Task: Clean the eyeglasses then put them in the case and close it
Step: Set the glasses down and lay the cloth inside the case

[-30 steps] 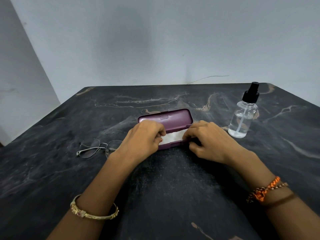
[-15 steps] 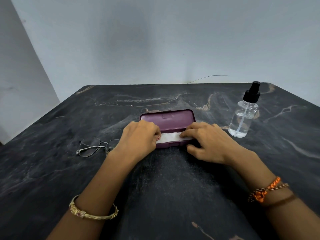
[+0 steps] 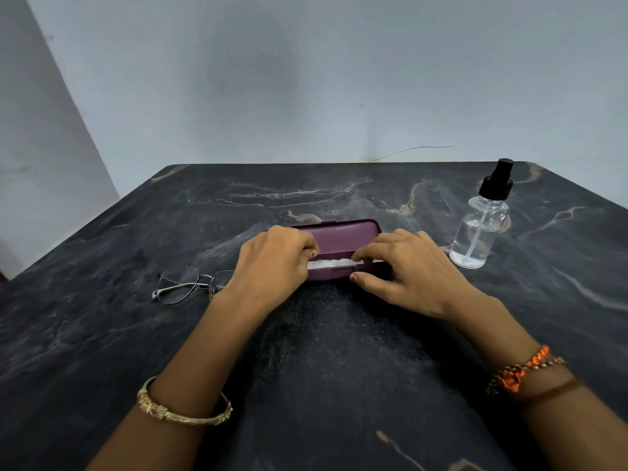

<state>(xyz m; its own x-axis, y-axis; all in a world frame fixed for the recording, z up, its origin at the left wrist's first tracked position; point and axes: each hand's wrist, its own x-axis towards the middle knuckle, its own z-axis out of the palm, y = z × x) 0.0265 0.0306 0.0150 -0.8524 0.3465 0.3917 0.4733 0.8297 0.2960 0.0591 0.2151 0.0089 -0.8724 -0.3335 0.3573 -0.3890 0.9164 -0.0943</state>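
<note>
A maroon eyeglass case [image 3: 334, 234] lies near the middle of the dark marble table [image 3: 102, 334], its lid ajar so that a strip of white cloth [image 3: 331, 263] shows in the gap between lid and base. Both hands are on it. The left hand [image 3: 272, 263] covers the case's left end with the fingers curled in toward the opening; what exactly the fingertips pinch is hidden behind the knuckles. The right hand [image 3: 411, 270] sits on the case's right end — its fingers are bent over the edge at the white cloth, while the thumb presses the near wall of the base, so the hand grips the case there.

The eyeglasses [image 3: 185, 283], thin metal frames, lie on the table to the left of the case, just beside the left wrist and partly hidden by it — not held by either hand. A clear spray bottle [image 3: 479, 232] with a black pump top stands upright to the right of the case, near the right hand but apart from it. A gold bangle [image 3: 183, 407] circles the left forearm, and orange and brown thread bands [image 3: 523, 373] wrap the right wrist.
</note>
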